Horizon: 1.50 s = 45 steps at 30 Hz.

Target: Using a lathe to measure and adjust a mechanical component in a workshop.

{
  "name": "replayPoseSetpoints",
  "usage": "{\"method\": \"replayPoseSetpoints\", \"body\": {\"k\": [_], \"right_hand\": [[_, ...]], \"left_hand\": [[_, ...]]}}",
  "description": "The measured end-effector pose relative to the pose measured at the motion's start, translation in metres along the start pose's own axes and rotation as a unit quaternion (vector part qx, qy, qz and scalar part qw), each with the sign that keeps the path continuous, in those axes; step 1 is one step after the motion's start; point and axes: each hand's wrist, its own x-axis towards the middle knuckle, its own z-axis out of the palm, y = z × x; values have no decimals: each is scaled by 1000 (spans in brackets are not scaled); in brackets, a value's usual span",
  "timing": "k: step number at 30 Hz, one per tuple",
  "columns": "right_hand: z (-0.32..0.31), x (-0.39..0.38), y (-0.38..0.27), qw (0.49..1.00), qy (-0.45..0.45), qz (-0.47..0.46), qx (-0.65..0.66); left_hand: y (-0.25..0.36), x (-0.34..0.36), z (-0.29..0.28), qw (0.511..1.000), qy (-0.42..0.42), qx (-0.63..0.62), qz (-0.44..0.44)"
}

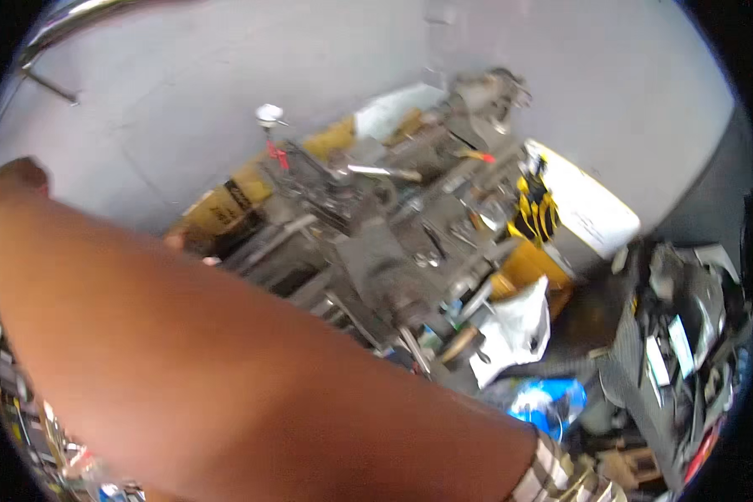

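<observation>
My right arm, bare below a striped sleeve, sweeps across the view from the lower right to the upper left. At its far end my right hand shows only as a dark blurred shape at the left rim. Its fingers cannot be made out, nor anything in them. Just beyond the forearm, beside a yellow-brown cardboard box, is a small skin-coloured patch that looks like fingertips of my left hand. The arm hides the rest of that hand. Grey, worn metal parts lie heaped past the forearm.
Pale walls meet behind the heap. A white-topped container, a yellow-and-black item, a white plastic bag and a blue package stand to the right. Dark clutter fills the far right. A metal rail crosses the upper left.
</observation>
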Motion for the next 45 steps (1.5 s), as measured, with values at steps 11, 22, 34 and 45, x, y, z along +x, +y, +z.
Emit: {"method": "replayPoseSetpoints", "body": {"k": [11,22,34,45], "right_hand": [[-6,28,25,995,14,52,90],[108,-112,26,840,338,134,402],[103,-213,-6,880,211,16,425],[79,-285,26,856,256,14,449]], "left_hand": [[-25,-3,31,996,54,-62,26],[-46,4,45,940,215,-261,-44],[85,-38,-79,875,471,11,-108],[199,-84,-35,623,224,-722,-201]]}}
